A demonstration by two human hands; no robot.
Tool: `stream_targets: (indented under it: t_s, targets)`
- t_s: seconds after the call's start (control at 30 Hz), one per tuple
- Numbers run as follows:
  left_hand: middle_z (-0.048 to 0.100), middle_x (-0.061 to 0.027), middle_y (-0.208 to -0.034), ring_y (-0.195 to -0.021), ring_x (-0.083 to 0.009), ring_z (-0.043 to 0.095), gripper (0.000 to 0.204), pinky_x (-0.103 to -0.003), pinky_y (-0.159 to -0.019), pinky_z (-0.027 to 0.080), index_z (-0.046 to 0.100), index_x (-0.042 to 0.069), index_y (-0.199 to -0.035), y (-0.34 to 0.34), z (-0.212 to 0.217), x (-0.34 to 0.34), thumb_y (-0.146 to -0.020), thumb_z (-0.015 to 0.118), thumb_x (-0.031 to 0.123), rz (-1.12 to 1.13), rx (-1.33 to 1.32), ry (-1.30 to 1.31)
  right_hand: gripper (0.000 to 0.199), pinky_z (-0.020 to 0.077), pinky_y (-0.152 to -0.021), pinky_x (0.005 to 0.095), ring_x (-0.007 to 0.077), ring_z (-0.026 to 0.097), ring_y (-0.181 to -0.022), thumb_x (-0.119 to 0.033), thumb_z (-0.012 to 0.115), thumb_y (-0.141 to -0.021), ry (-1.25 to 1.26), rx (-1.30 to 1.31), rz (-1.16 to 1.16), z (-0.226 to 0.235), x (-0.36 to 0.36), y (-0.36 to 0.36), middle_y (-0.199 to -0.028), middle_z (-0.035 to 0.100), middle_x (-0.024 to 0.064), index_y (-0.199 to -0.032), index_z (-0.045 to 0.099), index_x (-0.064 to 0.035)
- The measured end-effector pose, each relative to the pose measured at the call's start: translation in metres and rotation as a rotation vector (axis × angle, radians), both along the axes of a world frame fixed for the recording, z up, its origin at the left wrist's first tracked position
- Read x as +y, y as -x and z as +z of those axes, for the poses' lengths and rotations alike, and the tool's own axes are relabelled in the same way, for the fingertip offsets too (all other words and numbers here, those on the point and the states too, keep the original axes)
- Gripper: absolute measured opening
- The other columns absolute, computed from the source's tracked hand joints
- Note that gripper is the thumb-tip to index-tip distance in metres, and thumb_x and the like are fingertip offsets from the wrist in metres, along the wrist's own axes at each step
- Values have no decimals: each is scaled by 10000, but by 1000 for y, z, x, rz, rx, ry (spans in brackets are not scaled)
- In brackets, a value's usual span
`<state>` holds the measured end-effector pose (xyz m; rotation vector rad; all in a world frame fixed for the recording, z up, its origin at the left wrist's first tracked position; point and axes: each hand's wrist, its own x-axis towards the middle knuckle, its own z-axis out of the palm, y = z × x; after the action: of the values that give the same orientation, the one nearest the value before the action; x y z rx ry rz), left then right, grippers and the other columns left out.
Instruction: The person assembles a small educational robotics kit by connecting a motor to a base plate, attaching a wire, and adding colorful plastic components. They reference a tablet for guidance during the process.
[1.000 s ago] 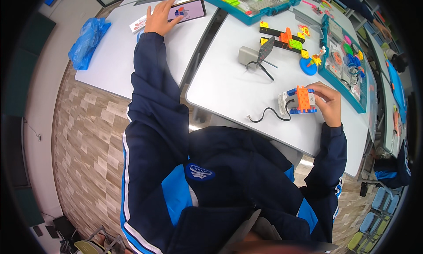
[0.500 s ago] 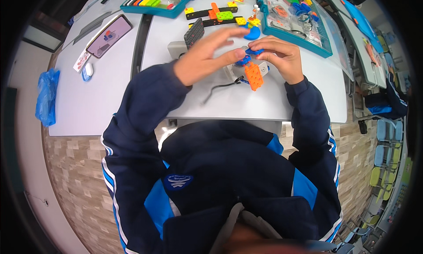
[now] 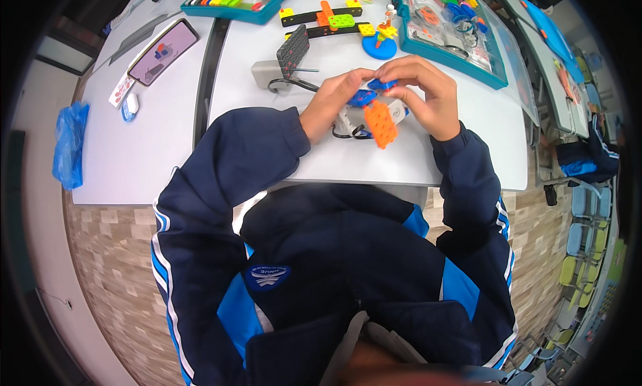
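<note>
Both hands are closed round a small building-kit model just above the table. Its blue plastic part (image 3: 362, 98) sits between my fingers, and an orange perforated plate (image 3: 381, 126) hangs tilted below it. White motor-like pieces (image 3: 398, 112) and a black cable (image 3: 363, 133) show beneath. My left hand (image 3: 333, 100) grips the model from the left, thumb near the top. With fingers and thumb, my right hand (image 3: 424, 91) pinches a blue piece (image 3: 383, 84) at the upper right. My fingers partly hide where the parts meet.
Beyond my hands stand a grey box with a black perforated plate (image 3: 293, 51), a black beam assembly (image 3: 321, 31) and a figure on a blue disc (image 3: 380, 47). A teal parts case (image 3: 491, 76) lies far right, another (image 3: 234, 11) far left. A phone (image 3: 163, 53) leans at left.
My left hand, raised with fingers spread, has come down onto the model and closed on it. The orange plate has shifted slightly toward me. My right hand keeps its pinch.
</note>
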<state>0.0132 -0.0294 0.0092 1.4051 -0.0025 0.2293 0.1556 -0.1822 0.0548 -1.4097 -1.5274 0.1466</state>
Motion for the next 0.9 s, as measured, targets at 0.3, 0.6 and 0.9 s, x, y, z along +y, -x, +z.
stream_targets:
  t_s: [0.3,0.6,0.9]
  targets:
    - [689,-152,-1078,-996,-157,636,509,-267,-928,468,652,-85,-1144,6,9,6,-993,409,336,-13,8,-100,330,537,-683,342,270,639,-810,7,739,-662,-194,-753,-23,7,-4,9,-897,630,116,-982,660,18]
    - [689,-145,-1038,-994,-233,660,540,-333,-921,508,609,-60,-1193,0,2,18,-924,433,374,-94,222,281,358,557,-608,286,227,668,-755,113,718,-664,-383,-592,-141,-2,-21,19,-946,679,144,-1002,684,2]
    - [664,-151,-1068,-977,-223,652,692,-333,-897,510,613,-46,-1199,2,11,11,-935,328,528,-128,253,177,267,473,-643,254,154,632,-771,-34,571,-925,-23,560,-81,7,-14,6,-998,654,139,-1185,538,14]
